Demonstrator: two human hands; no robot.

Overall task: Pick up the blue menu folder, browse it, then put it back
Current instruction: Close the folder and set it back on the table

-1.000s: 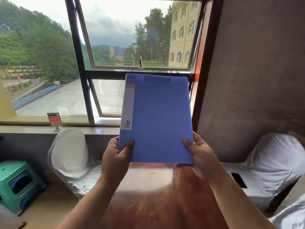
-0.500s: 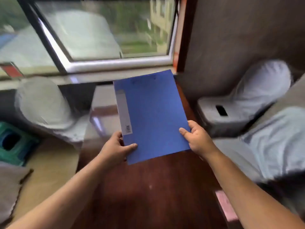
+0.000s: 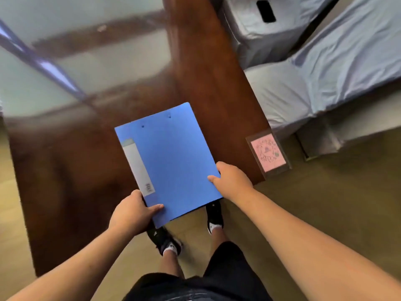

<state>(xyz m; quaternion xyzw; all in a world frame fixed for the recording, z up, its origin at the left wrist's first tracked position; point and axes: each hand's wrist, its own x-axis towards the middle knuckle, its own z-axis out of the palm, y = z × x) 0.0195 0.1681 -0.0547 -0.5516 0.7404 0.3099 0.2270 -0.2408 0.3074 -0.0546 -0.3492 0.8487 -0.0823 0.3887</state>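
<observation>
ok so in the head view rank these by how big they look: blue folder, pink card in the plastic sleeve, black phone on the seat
1. blue folder, clearly the largest
2. pink card
3. black phone, smallest, though it lies farther from the camera, so its true size against the card is unsure

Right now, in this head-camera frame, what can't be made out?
- Blue menu folder: closed, so its pages are hidden; label text too small.
- Whether it rests on the table: cannot tell; the near end overhangs the edge.
- Left hand, right hand: fingers underneath hidden by the cover.
- Pink card: print blurred.
</observation>
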